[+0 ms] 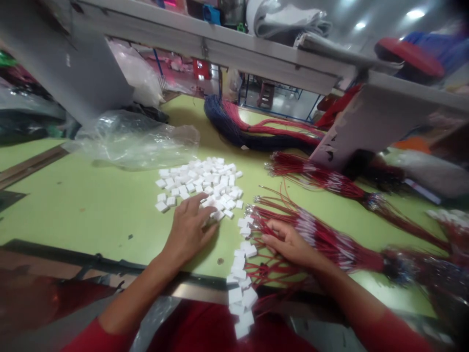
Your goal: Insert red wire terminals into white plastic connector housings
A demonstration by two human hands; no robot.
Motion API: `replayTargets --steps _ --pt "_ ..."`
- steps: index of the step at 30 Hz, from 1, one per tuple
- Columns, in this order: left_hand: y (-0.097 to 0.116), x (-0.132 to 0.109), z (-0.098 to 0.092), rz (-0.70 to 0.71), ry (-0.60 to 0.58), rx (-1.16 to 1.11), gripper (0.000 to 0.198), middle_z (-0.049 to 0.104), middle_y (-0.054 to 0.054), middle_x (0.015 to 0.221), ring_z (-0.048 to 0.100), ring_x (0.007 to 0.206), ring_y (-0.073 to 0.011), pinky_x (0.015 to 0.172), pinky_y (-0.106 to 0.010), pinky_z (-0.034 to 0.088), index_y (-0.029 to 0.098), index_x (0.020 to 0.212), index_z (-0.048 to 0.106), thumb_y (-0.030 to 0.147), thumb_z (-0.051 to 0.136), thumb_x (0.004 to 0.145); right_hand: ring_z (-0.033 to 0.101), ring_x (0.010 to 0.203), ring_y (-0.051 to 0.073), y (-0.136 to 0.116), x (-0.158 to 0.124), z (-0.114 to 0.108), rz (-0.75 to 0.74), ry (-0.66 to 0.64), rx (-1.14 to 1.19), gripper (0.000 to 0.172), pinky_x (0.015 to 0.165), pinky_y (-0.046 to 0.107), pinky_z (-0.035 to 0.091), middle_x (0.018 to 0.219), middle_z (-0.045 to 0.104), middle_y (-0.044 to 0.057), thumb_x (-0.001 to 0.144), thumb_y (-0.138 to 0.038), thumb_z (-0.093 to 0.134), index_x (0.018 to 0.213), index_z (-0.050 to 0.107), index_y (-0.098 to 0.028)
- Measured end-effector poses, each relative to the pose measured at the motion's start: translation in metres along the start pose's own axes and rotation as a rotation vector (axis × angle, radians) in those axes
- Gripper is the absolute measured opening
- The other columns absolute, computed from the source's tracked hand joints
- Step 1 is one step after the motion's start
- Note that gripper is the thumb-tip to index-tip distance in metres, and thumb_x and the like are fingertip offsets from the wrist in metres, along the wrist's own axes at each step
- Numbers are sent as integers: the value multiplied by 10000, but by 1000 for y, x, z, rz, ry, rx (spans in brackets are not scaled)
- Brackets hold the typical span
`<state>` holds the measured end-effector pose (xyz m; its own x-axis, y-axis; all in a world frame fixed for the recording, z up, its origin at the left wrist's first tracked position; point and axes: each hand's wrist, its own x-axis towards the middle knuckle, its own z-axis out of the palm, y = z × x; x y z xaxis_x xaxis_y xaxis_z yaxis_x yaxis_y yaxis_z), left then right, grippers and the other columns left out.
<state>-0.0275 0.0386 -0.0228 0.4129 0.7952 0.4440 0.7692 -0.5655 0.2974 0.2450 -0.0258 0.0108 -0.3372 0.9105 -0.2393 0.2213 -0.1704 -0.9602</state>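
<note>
A loose pile of small white blocks lies on the green tabletop. My left hand is at the pile's near edge, fingers curled and apart over the blocks; no block shows clearly in its grasp. On the right, my right hand has thumb and fingers pinched at the ends of red wires from a bundle. A column of white connectors on red wire ends runs down beside it, past the table's front edge.
Clear plastic bags lie at the back left. Blue and red wires lie at the back, below a shelf. Another red bundle sits back right, beside an upright panel.
</note>
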Motion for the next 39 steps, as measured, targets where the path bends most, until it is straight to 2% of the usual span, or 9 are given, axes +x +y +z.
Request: replayTargets --steps 2,4,9,13,17,22,27,33,39 --pt "4 -2 -1 -11 -22 -4 68 589 -127 1235 491 1177 -372 956 -566 414 210 870 674 261 645 835 423 547 88 0 1 0 -12 27 -7 451 497 201 313 643 494 -51 845 -622 625 842 525 -183" --pt "7 -4 -1 -30 -30 -10 97 626 -111 1147 521 1107 -351 925 -539 425 208 792 653 297 670 828 449 579 94 0 2 1 -50 69 -18 442 521 205 339 670 515 -39 842 -612 632 816 539 -180" --pt "7 -2 0 130 -115 -81 240 652 -126 1131 565 1014 -300 862 -465 451 204 1116 656 199 532 910 423 561 86 1 3 0 -56 103 -10 402 509 205 314 678 513 -41 854 -566 637 813 554 -175" --pt "3 3 1 208 -190 -177 287 678 -103 988 600 907 -250 805 -406 474 199 1026 685 145 412 954 413 527 78 1 2 1 -11 91 15 388 492 198 304 650 509 -50 850 -546 653 836 558 -169" --pt "2 7 -2 162 -256 -141 269 650 -88 857 595 810 -238 717 -365 472 184 1030 681 123 447 913 553 692 117 -2 2 5 -44 113 54 370 649 226 429 775 597 -14 819 -515 703 821 580 -166" --pt "2 11 -5 154 -232 -22 196 626 -83 802 566 769 -244 704 -380 451 171 860 679 161 490 912 586 761 142 -2 2 6 -58 113 38 340 713 249 457 812 632 2 831 -489 704 821 601 -165" --pt "1 11 -6 192 -184 -43 175 650 -117 938 584 877 -273 765 -430 469 168 924 680 166 505 923 595 742 135 2 2 6 -46 115 67 335 687 240 453 814 656 6 839 -480 700 850 633 -151" --pt "24 -3 -7 169 -91 -470 220 680 -83 1090 631 963 -211 832 -372 517 210 1170 591 204 522 961 639 810 160 -3 -2 9 -29 97 116 336 741 274 496 918 717 50 865 -460 679 973 695 -143" --pt "47 -10 -4 49 -138 -677 191 677 -48 983 630 836 -164 751 -315 517 220 1136 596 211 555 949 637 823 160 -7 -4 8 -66 66 68 310 764 279 503 933 722 59 878 -436 670 979 717 -147"
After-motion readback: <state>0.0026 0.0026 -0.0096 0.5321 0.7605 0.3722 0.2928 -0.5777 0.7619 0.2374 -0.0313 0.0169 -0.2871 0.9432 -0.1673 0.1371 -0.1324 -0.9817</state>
